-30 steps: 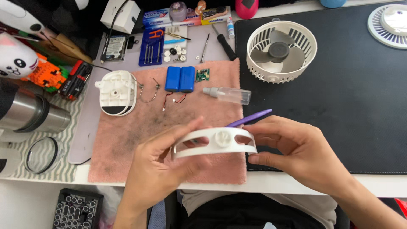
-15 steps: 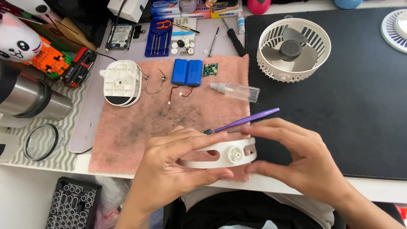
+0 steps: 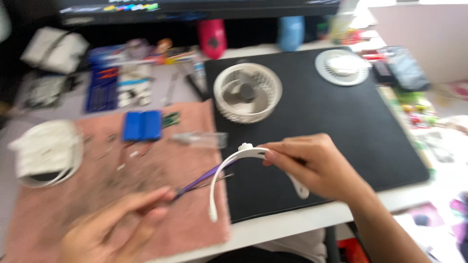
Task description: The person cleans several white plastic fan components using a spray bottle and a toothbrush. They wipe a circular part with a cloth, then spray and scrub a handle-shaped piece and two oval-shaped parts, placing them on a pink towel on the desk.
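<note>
A dark screen (image 3: 195, 6) runs along the far edge, showing a thin strip of coloured marks. A flat blue rectangular package (image 3: 102, 90) lies far left on the desk. Colourful small packets (image 3: 414, 109), blurred, sit far right.

The right hand (image 3: 319, 168) pinched a curved white plastic ring piece (image 3: 229, 168) over the edge of the black desk mat (image 3: 341, 126). The blurred left hand (image 3: 114, 226) gripped a thin purple tool (image 3: 207, 176) above the pink cloth (image 3: 161, 195), near a white round fan cage (image 3: 247, 92).
</note>
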